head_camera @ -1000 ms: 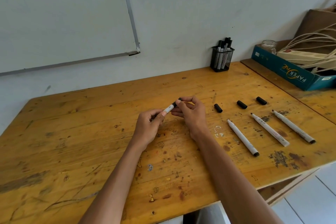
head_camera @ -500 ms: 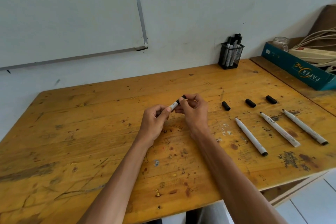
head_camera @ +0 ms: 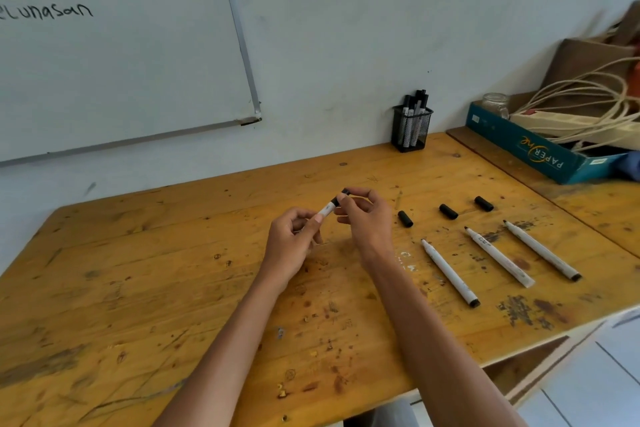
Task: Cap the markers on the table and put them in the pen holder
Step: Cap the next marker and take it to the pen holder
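My left hand (head_camera: 292, 244) grips the white barrel of a marker (head_camera: 328, 209) above the table's middle. My right hand (head_camera: 367, 218) pinches the black cap (head_camera: 341, 196) on that marker's tip. To the right, three uncapped white markers lie side by side: one (head_camera: 449, 272), a second (head_camera: 498, 256) and a third (head_camera: 542, 250). Three loose black caps (head_camera: 405, 218), (head_camera: 449, 211), (head_camera: 483, 203) lie just beyond them. A black mesh pen holder (head_camera: 412, 130) with several markers stands at the wall.
The worn wooden table (head_camera: 173, 288) ends close on the right and front. A blue paper box (head_camera: 540, 149) with cables and a glass jar (head_camera: 495, 104) sits on a second surface at the right. A whiteboard (head_camera: 114, 45) hangs on the wall.
The view has shifted a little. Both hands stay together on the marker, lifted slightly, with the cap now seated on its tip.
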